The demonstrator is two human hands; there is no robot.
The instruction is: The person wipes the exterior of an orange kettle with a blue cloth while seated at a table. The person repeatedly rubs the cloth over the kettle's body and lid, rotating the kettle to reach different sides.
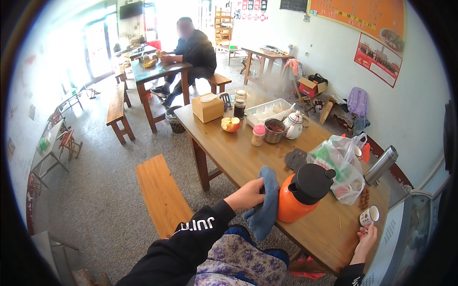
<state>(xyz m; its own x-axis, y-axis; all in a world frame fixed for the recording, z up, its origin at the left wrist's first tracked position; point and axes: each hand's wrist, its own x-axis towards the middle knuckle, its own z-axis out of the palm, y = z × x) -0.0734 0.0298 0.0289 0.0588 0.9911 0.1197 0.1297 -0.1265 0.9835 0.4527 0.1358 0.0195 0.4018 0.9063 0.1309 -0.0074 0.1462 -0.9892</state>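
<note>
My left hand grips a blue-grey cloth, which hangs over the near table edge. Right against the cloth stands an orange vacuum jug with a black lid. A dark piece shows between my fingers, and I cannot tell whether it is the jug's handle. At the table's right end, my right hand has its fingers on the handle of a small white mug with a printed side. The mug tilts, its mouth turned to the right. A string of brown beads lies just beyond it.
On the wooden table are a clear plastic bag, a steel flask, a bitten apple, a toothpick jar, a chilli pot and a tissue box. A bench stands left. A person sits at another table.
</note>
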